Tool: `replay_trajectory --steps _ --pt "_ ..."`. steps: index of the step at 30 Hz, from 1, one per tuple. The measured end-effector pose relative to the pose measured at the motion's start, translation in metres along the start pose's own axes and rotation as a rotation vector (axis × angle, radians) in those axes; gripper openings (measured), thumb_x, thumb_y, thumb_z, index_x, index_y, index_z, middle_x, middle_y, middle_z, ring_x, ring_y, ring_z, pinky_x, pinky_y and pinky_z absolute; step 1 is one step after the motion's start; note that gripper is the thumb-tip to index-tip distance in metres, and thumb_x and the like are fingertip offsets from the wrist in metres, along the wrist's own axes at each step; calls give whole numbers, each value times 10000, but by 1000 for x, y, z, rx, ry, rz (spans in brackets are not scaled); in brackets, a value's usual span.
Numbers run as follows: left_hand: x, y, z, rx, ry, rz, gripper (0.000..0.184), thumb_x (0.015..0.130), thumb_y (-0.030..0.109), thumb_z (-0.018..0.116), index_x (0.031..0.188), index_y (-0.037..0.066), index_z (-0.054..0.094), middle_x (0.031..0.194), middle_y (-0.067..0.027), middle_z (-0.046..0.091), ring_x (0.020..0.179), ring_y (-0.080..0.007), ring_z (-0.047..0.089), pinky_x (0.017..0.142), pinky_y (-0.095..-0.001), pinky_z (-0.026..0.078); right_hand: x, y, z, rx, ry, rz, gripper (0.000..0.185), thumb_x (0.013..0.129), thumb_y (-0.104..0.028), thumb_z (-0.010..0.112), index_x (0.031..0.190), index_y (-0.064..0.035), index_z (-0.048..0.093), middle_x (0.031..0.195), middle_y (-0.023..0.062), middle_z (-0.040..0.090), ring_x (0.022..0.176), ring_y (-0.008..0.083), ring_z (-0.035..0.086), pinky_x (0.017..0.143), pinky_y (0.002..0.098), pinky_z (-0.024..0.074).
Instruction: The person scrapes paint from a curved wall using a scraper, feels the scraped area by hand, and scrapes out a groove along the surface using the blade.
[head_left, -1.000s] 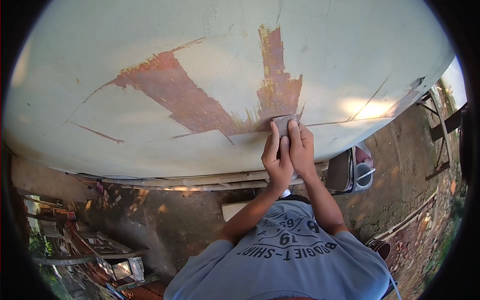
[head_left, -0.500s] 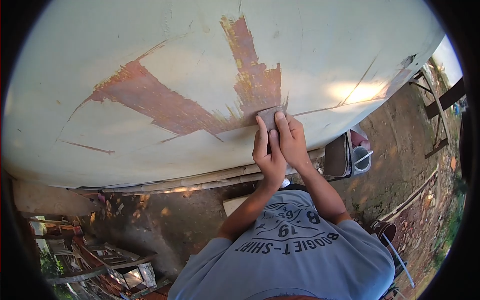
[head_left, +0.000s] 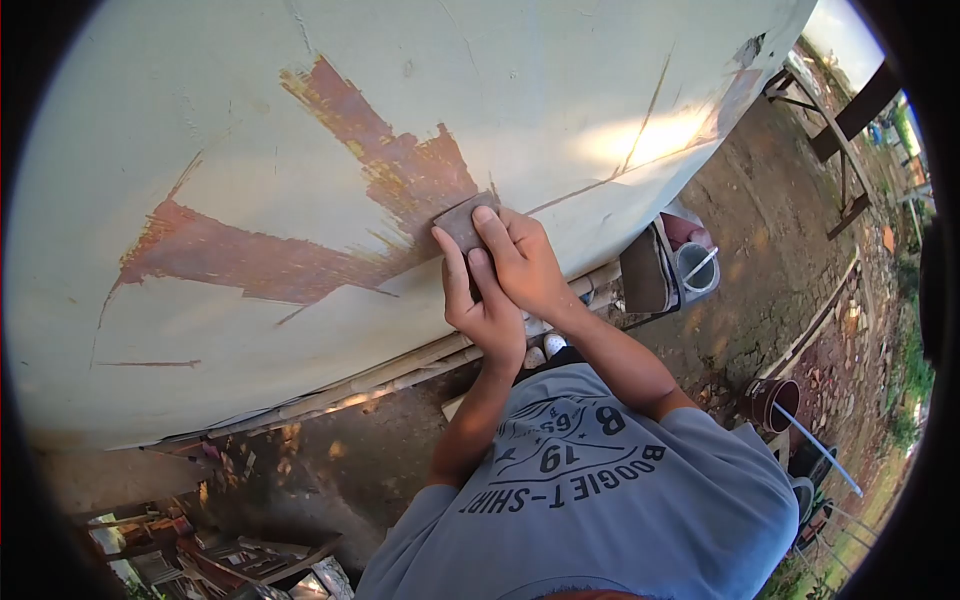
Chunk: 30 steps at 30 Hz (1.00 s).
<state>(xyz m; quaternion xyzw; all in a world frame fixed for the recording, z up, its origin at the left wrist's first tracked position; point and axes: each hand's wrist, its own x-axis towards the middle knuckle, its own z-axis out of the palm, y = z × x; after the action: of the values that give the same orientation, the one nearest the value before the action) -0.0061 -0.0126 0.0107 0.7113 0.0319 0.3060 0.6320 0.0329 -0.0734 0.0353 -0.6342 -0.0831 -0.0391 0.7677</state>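
Observation:
Both hands hold a flat grey-brown square plate (head_left: 458, 222), gripped like a scraper, against a large pale, curved surface (head_left: 560, 90). My left hand (head_left: 482, 305) is under its lower left part, fingers pointing up along it. My right hand (head_left: 522, 262) is closed on its right side, thumb on the face. The plate's upper edge lies at the lower end of a reddish-brown streaked patch (head_left: 420, 175) with yellow flecks. A second reddish-brown patch (head_left: 230, 252) spreads to the left. Fingers behind the plate are hidden.
Bamboo poles (head_left: 350, 388) run along the surface's lower edge. A dark container (head_left: 650, 275) and a grey bucket (head_left: 697, 268) stand to the right. Farther right is a brown bucket (head_left: 768, 405) with a pale stick. Scrap wood (head_left: 260, 565) lies lower left.
The view has turned and shifted, so the patches appear farther left and tilted. Both hands still grip the plate at nearly the same spot on the surface.

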Motion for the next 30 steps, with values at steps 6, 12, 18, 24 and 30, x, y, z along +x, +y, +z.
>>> replay_trajectory --steps 6,12,18,24,30 --pt "8 7 5 -25 30 17 463 1026 77 471 1460 -54 377 1271 -186 608 1096 -213 605 929 -333 482 5 -11 1 -11 10 -34 384 1039 -249 464 801 31 574 661 49 567 642 84 474 580 285 431" --pt "-6 -25 4 32 77 158 467 1033 111 477 1454 -62 378 1204 -161 654 991 -139 604 854 -289 504 -4 15 -1 -69 10 -41 375 1041 -260 465 798 2 577 672 -16 535 638 56 445 560 254 395" --pt "9 11 2 -2 35 72 458 1030 97 469 1450 -65 384 1294 -167 602 1085 -160 586 912 -297 485 3 -14 2 -48 0 -3 372 1035 -252 476 805 24 573 670 26 549 661 72 464 584 281 419" --pt "12 13 -3 1 7 45 458 1026 76 474 1450 -68 380 1322 -185 593 1111 -174 591 918 -302 487 3 -30 4 -5 -9 34 382 1037 -267 478 795 14 571 672 5 549 663 58 458 579 267 418" --pt "13 -1 3 -14 43 145 461 1025 77 472 1454 -64 377 1290 -179 609 1080 -159 597 905 -289 488 7 -15 8 -40 30 -56 383 1035 -272 484 788 10 564 662 6 543 652 60 439 560 271 398"
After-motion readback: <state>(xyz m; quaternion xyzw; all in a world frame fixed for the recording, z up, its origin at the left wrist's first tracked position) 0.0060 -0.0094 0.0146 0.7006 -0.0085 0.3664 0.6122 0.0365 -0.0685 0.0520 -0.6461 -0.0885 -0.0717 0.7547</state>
